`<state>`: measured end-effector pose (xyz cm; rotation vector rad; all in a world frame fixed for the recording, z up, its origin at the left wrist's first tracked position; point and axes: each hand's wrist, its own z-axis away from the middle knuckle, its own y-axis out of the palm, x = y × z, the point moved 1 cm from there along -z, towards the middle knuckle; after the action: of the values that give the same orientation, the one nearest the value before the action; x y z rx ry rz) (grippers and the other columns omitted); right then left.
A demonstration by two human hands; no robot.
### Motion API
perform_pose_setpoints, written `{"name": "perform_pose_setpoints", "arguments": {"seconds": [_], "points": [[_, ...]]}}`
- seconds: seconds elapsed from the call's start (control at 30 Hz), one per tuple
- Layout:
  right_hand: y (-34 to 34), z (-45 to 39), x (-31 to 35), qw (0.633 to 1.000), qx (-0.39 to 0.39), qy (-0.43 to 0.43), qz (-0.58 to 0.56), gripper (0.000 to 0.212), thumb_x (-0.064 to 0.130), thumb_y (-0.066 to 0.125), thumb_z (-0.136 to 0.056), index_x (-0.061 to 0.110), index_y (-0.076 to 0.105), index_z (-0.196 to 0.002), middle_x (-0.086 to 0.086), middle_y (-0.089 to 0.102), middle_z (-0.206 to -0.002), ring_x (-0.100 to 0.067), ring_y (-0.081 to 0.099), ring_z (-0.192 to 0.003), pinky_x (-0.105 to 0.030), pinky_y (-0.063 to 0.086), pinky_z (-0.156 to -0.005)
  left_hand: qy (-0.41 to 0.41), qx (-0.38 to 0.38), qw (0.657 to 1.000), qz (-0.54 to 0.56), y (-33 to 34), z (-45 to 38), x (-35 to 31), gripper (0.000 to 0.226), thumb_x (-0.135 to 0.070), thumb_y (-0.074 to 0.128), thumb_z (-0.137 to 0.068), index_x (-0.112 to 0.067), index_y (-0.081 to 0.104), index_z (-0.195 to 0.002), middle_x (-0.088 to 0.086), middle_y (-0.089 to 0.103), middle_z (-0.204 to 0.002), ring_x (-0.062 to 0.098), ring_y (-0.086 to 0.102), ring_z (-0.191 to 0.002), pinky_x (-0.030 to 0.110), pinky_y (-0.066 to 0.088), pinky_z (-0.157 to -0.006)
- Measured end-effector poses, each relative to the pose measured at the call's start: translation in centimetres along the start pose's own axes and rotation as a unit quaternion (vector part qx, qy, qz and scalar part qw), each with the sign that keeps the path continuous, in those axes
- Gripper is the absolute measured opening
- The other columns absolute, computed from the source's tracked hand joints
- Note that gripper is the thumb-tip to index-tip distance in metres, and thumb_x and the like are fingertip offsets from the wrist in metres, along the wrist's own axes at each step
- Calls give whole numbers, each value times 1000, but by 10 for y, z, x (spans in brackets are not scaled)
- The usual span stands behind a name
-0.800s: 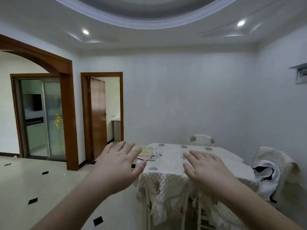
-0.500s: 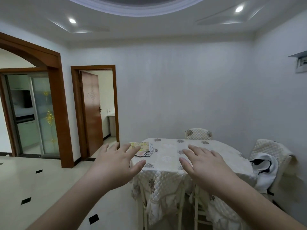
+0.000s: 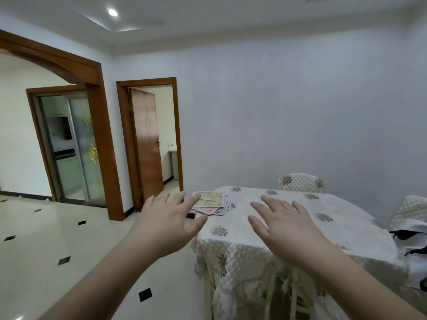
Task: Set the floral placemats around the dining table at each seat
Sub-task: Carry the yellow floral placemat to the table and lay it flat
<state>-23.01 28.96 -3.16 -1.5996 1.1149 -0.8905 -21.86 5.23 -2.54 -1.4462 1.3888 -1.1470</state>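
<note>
Both hands reach forward empty, left hand (image 3: 168, 224) and right hand (image 3: 280, 224) with fingers spread, toward the floral placemats (image 3: 211, 202), stacked at the bench's (image 3: 335, 218) far left corner, likely awaiting distribution.

The view now sits closer to the dining table (image 3: 342, 225) and tips lower, so less ceiling shows and the quilted top fills more of the frame. The stack of floral placemats (image 3: 211, 202) at the far left corner looms larger. The left hand (image 3: 169, 221) now reaches nearer that stack, its fingertips just short of it, while the right hand (image 3: 285, 224) has advanced over the tabletop.
</note>
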Motion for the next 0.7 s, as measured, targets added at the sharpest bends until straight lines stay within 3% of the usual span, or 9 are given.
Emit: {"name": "perform_pose_setpoints", "arguments": {"seconds": [0.23, 0.47, 0.7], "points": [[33, -79, 47, 999, 0, -32, -25, 51, 52, 15, -101, 39, 21, -149, 11, 16, -160, -13, 18, -145, -42, 7, -119, -47, 1, 999, 23, 16, -38, 54, 64, -71, 19, -93, -44, 18, -152, -11, 31, -157, 13, 27, -145, 46, 22, -119], [69, -169, 136, 997, -5, -78, -27, 45, 41, 18, -103, 37, 26, -147, 11, 21, -158, -12, 20, -144, -41, 8, -118, -51, 29, 998, 6, 40, -79, 166, 69, -76, 22, -90, -46, 14, -152, -12, 17, -162, 16, 11, -150, 49, 7, -121], [78, -250, 205, 997, -9, -79, -24, 51, 49, 12, -100, 39, 27, -148, 7, 25, -158, -13, 21, -144, -40, 12, -119, -52, 3, 998, 22, 49, -129, 264, 51, -50, 28, -102, -43, 21, -151, -12, 25, -159, 12, 18, -148, 43, 15, -120]]}}
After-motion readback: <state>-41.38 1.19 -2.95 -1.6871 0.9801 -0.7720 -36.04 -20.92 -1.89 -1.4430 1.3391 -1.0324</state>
